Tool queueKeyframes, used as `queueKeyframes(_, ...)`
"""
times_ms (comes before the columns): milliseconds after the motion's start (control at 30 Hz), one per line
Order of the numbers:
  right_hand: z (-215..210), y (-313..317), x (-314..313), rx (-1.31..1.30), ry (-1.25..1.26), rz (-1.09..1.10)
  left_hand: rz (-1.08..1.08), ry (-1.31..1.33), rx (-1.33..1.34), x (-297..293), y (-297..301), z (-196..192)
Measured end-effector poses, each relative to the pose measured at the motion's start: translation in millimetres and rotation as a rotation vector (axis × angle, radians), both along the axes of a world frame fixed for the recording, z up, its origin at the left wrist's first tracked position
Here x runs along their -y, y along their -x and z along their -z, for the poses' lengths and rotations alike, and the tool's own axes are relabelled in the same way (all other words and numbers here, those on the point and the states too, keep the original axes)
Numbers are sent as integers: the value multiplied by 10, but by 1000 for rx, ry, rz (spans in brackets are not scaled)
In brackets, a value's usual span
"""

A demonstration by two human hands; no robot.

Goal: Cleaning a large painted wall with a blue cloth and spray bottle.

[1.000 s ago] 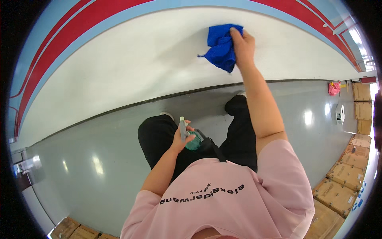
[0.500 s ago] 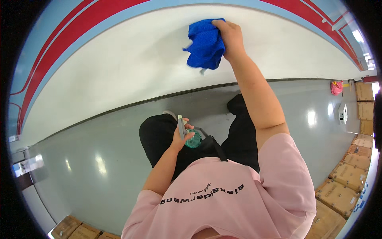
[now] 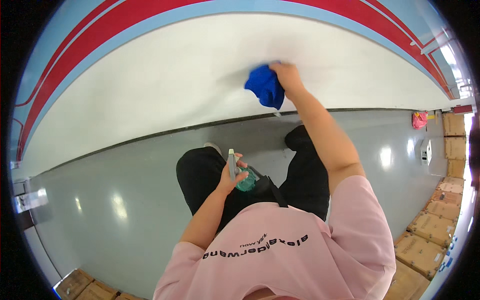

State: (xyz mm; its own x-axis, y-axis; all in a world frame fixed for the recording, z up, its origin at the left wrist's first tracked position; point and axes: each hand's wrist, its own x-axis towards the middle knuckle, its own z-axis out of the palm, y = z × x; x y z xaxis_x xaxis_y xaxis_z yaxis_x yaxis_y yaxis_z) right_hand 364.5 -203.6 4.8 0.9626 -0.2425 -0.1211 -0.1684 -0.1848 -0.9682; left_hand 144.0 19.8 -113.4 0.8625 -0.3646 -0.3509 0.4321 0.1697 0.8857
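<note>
My right hand (image 3: 285, 75) grips a bunched blue cloth (image 3: 265, 86) and presses it against the white part of the wall (image 3: 150, 85) in front of me. My left hand (image 3: 231, 177) is held close to my body at waist height, closed around a spray bottle (image 3: 240, 175) with a pale grey trigger head and a green body. The bottle's nozzle points up toward the wall. My black trousers and one dark shoe (image 3: 296, 136) show below the hands.
The wall carries red and light blue stripes (image 3: 90, 35) above the white band. A grey glossy floor (image 3: 110, 200) runs along its foot. Several cardboard boxes (image 3: 430, 235) stand at the right and lower left. A pink object (image 3: 419, 120) lies by the wall at far right.
My right hand swept the blue cloth up and left along the wall, then down and right to a lower spot. The left hand and bottle stayed put.
</note>
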Motion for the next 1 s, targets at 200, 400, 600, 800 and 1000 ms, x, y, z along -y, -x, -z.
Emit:
queueKeyframes(200,-1066,-59,-495,147,-310,-131,57,2,60,1,-63,12)
queueKeyframes(400,107,-104,-568,-62,179,-159,65,14,17,86,-64,-13)
queueKeyframes(600,-177,-123,-715,13,-84,-103,1,24,-93,30,-24,-45)
queueKeyframes(800,-1419,-107,-389,361,-330,-368,35,-4,55,57,-78,-22)
queueKeyframes(1000,-383,-112,-634,200,-43,-289,47,-47,76,-20,-39,-16)
